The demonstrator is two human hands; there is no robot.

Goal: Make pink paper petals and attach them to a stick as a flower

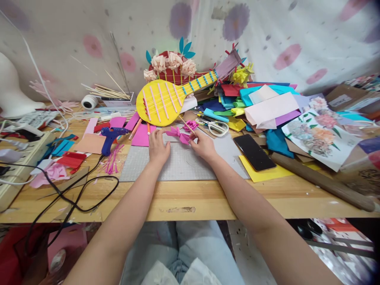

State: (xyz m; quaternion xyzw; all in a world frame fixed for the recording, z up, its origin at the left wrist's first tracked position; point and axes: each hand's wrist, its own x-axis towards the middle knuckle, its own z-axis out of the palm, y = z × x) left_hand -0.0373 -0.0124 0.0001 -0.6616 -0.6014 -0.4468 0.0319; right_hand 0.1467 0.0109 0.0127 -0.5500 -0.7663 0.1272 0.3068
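Observation:
On the grey cutting mat (139, 164), my left hand (158, 147) rests with fingers bent down and the thumb apart. A twisted pink paper strip (179, 135) lies between my hands, its left end close to my left fingertips; whether they touch is unclear. My right hand (204, 146) is closed in a pinch on a thin wooden stick (184, 122) that slants up to the left. The strip's right end reaches the right fingertips. Just behind sits a curled magenta paper piece (190, 125). White-handled scissors (218, 128) lie beyond the right hand.
A yellow lute-shaped craft (160, 102) stands behind the mat. On the left are a blue glue gun (110, 139) and its looping black cord (86, 200). A phone (254, 152), a brown rod (323, 180) and piled coloured paper (271, 109) lie to the right.

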